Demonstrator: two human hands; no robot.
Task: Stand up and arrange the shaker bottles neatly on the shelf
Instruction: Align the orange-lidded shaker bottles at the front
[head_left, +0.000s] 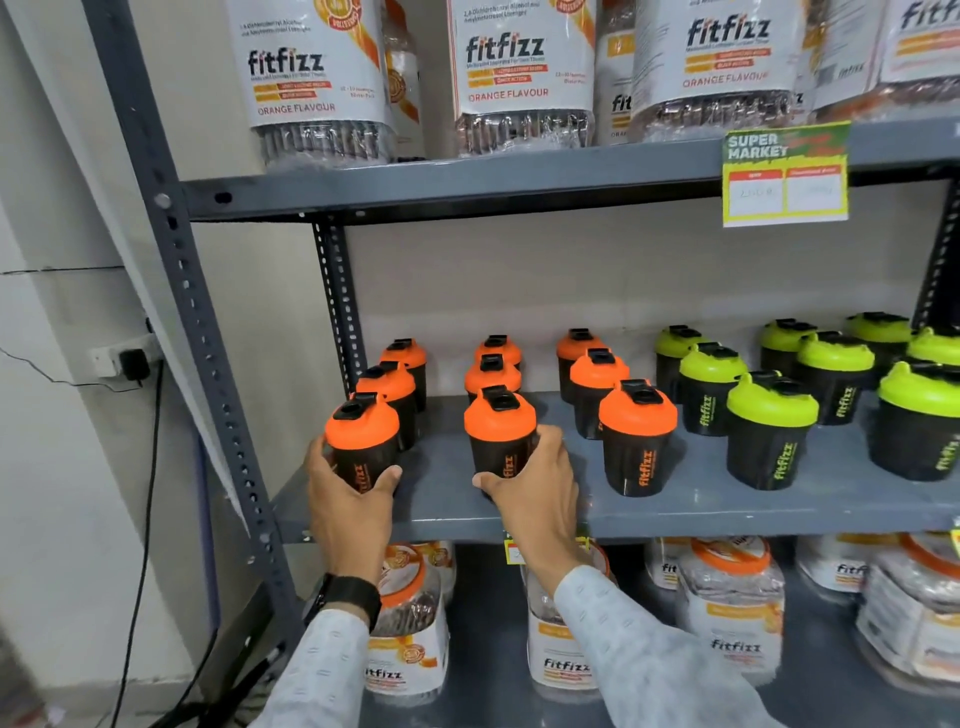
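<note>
Nine upright orange-lidded shakers (638, 436), green-lidded neighbours (771, 431)

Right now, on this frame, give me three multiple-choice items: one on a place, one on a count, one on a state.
1. Where do the green-lidded bottles stand on the middle shelf?
A. at its right
B. at its left
C. on the floor

2. How many orange-lidded bottles stand on that shelf?
A. five
B. nine
C. twelve

3. What are the hands doing?
A. hanging free
B. each gripping a front orange-lidded bottle
C. both holding the price tag

Answers:
1 A: the green-lidded bottles fill the right of the middle shelf.
2 B: the orange-lidded bottles form three columns of three.
3 B: the left hand wraps the front left bottle, and the right hand wraps the front middle bottle; both bottles are upright.
</note>
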